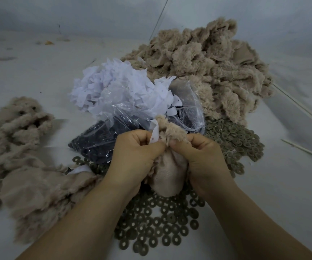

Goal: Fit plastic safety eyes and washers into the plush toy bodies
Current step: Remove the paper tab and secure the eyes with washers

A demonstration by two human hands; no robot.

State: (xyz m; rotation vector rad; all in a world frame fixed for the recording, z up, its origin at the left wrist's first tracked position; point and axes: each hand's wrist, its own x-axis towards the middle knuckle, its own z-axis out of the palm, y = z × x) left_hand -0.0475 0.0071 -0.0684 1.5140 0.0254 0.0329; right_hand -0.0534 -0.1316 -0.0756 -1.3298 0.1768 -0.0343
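Note:
Both my hands grip one beige plush body [167, 173], turned partly inside out so its smooth backing shows below my fingers. My left hand [134, 156] pinches the fabric together with a small white patch [154, 134]. My right hand [204, 156] grips the fuzzy edge from the other side. Grey-green washers [159, 226] lie scattered beneath my wrists, with more washers [234, 137] heaped to the right. A clear plastic bag of black safety eyes [99, 141] sits just behind my left hand. Any eye inside the fabric is hidden.
A bag of white patches [114, 85] stands behind the eyes. A big pile of plush bodies [207, 61] fills the back right. More plush bodies [20, 156] lie at the left. Thin white sticks [301, 107] lie at the right on the white surface.

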